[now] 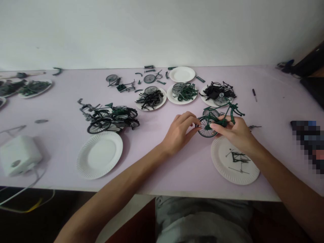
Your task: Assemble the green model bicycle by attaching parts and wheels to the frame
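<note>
A green toy bicycle (208,118) is held above the table, one spoked wheel fitted at its left end and a bare fork at the right. My right hand (234,130) grips its frame near the middle, thumb in front. At the wheel's left edge, my left hand (183,126) pinches with thumb and fingertips; whether a small part is between them is hidden. Below my right hand lies a paper plate (220,165) carrying thin dark parts (241,158). Behind the bicycle, a plate of black parts (219,91) sits close by.
Assembled toy bicycles (111,116) stand at left behind a bare paper plate (100,155). Plates of black pieces (150,99) and green pieces (186,92) line the back. A screwdriver (254,95) lies at right. A white box with a cable (20,155) occupies the left front.
</note>
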The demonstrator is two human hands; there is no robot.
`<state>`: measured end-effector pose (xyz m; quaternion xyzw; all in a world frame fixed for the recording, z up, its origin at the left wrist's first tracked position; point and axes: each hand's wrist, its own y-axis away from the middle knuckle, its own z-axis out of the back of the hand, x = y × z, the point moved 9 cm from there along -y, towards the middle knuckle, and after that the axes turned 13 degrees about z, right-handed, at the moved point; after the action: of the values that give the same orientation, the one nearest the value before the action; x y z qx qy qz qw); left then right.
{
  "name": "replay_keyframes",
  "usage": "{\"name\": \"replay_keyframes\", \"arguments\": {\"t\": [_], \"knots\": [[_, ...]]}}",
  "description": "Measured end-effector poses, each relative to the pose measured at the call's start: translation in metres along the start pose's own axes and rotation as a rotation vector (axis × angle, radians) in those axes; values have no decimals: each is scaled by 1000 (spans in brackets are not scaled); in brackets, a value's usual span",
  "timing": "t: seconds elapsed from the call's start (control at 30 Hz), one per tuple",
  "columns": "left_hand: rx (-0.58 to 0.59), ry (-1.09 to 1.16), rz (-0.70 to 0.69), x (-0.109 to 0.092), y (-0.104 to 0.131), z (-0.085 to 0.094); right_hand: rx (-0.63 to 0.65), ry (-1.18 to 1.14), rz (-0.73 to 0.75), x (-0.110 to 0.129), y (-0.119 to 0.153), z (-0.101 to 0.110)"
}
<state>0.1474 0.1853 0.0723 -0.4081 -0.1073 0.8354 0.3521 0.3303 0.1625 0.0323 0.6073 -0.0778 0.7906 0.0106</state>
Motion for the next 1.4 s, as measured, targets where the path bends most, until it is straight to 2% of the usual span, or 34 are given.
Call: {"name": "replay_keyframes", "arguments": {"t": [0.13, 0.27, 0.47, 0.63, 0.93, 1.17, 1.4], "knots": [[-15, -115, -70, -5, 2, -1, 9, 21, 1, -1, 0, -1], [-54, -179, -78, -5, 3, -1, 5, 14, 3, -4, -1, -1], [-56, -148, -78, -6, 2, -2, 22, 27, 19, -1, 0, -3], [-107, -147, -66, -7, 3, 2, 16, 43, 21, 3, 0, -2], [-72, -153, -133, -15, 5, -1, 20, 29, 16, 5, 0, -4], [-66, -133, -125, -13, 4, -1, 2, -25, -49, -1, -1, -3], [-48, -128, -134, -12, 4, -2, 19, -34, -46, 0, -2, -6]]}}
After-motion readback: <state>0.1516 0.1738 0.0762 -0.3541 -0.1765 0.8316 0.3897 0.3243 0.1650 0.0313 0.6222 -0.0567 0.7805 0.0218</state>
